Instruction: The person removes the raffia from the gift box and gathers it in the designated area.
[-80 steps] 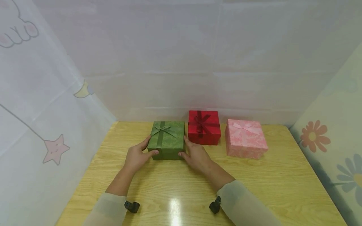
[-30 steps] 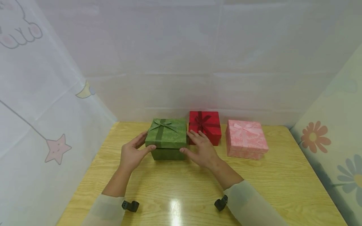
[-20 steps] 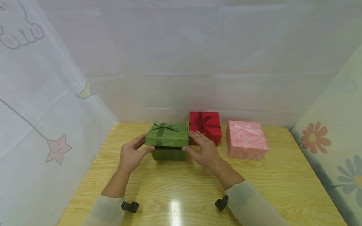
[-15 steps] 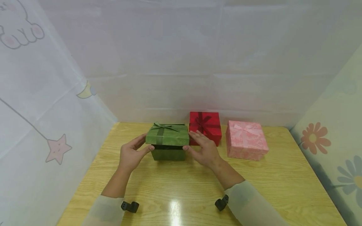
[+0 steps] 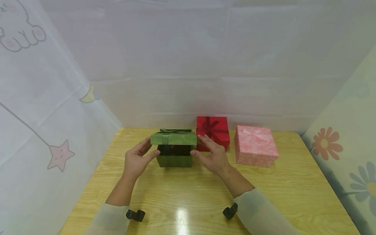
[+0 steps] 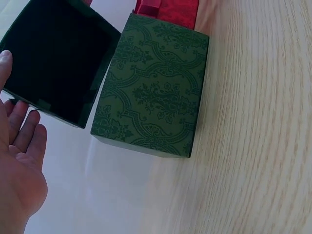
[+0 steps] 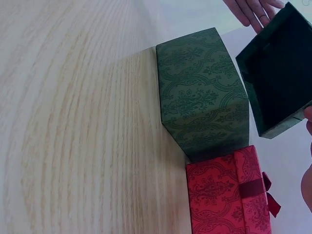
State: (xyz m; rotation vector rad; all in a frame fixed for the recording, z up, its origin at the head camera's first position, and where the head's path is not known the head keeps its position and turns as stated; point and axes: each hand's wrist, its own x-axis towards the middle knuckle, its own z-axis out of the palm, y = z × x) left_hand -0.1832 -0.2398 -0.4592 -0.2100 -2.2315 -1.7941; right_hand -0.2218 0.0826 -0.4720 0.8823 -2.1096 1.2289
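Note:
The green gift box lid [image 5: 173, 139], with a ribbon bow on top, is held tilted over its green box base [image 5: 175, 161], front edge raised. My left hand [image 5: 136, 161] grips the lid's left side, thumb at the front edge. On the opposite side my right hand [image 5: 214, 158] grips it likewise, fingers spread along the side. A dark gap shows the base's inside, its contents too dim to make out. The left wrist view shows the lid's dark hollow underside [image 6: 56, 58] beside the patterned base [image 6: 151, 87]. The base stands on the table.
A red gift box [image 5: 212, 132] with a dark ribbon stands just right of the green one, close to my right fingers. Farther right sits a pink gift box [image 5: 255, 145]. The wooden table [image 5: 176, 195] ends against a pale cloth backdrop [image 5: 176, 65].
The lid, earlier seated on the base with both hands at its sides, has risen and its front edge has tilted upward, uncovering the base's front opening. Red and pink boxes stay put.

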